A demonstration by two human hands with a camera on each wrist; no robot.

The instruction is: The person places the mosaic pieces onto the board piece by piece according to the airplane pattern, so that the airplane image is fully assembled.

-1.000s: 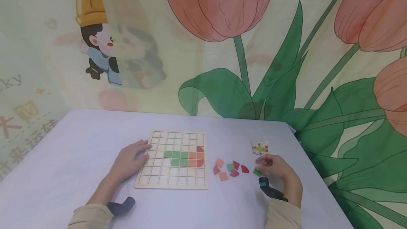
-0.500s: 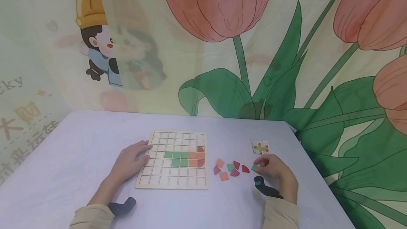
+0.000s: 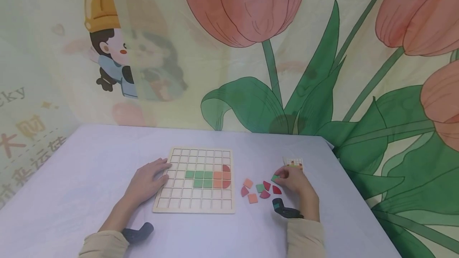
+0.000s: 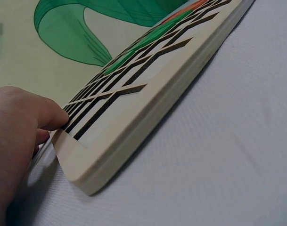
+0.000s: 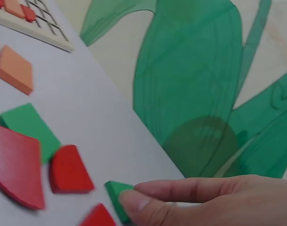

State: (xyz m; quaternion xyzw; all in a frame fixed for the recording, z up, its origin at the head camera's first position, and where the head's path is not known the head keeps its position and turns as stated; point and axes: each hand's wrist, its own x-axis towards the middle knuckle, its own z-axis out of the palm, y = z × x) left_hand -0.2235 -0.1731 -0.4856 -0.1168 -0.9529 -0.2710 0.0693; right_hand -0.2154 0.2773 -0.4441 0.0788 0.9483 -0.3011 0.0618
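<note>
My right hand [image 3: 297, 180] pinches a green tile [image 5: 116, 194] between thumb and forefinger, above the loose pieces at the right of the table. Part of that tile is hidden by the fingertips. My left hand [image 3: 148, 180] rests at the left edge of a wooden grid board [image 3: 175, 203], its thumb and fingertips at the frame. Set into the board's cells are several green squares [image 3: 203, 174], orange squares [image 3: 217, 179] and red rounded pieces [image 3: 226, 184].
Between board and right hand lie loose orange squares [image 3: 252, 198], another green square [image 3: 259, 188] and several red quarter-round pieces [image 3: 276, 190]. A small picture card [image 3: 293, 161] sits behind the right hand, partly covered by it. A printed backdrop [image 3: 236, 90] rises behind the white table [image 3: 107, 146].
The right hand has taken up the green tile and carried it left and away from the person, now overlapping the card. The left hand and board have stayed put.
</note>
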